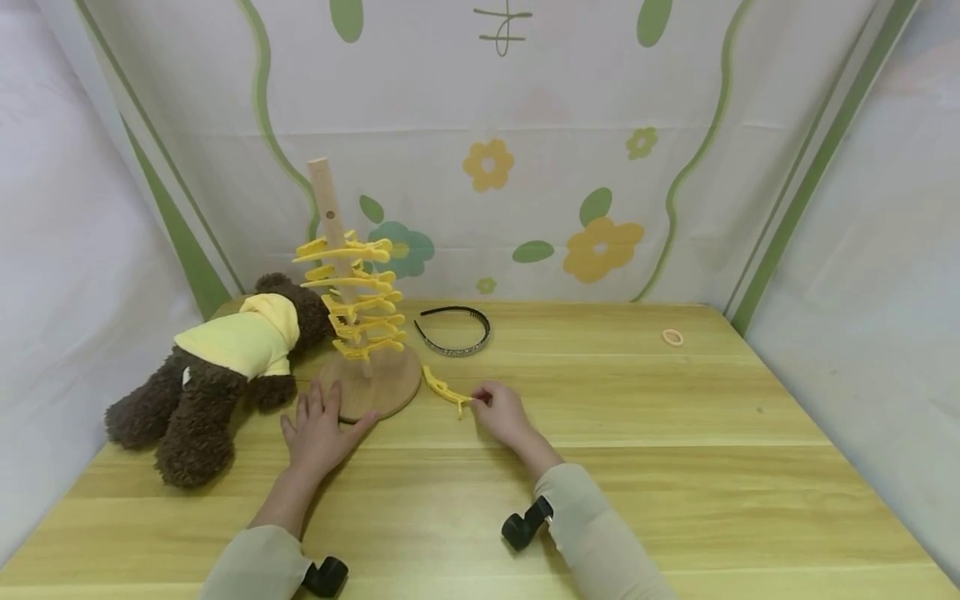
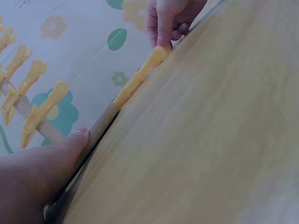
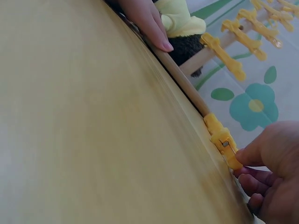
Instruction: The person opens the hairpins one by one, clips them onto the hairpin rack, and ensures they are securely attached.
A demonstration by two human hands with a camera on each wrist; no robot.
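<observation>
A wooden stand has an upright post (image 1: 326,200) on a round base (image 1: 393,379). Several yellow hair clips (image 1: 367,304) are clipped along the post, one above another. My left hand (image 1: 318,433) lies on the base's near left edge with its fingers spread; the thumb (image 2: 80,137) rests at the rim. Between thumb and fingertips, my right hand (image 1: 504,412) pinches one end of another yellow hair clip (image 1: 442,387) just right of the base. A small metal spring shows on this clip (image 3: 224,143) in the right wrist view, and its far end meets the base's rim there.
A brown teddy bear (image 1: 202,417) in a yellow hoodie (image 1: 238,340) lies left of the stand. Behind the pinched clip is a dark glittery headband (image 1: 457,351). A small pale ring (image 1: 672,337) lies at the far right of the wooden table (image 1: 675,500). Patterned cloth walls (image 1: 427,83) enclose it.
</observation>
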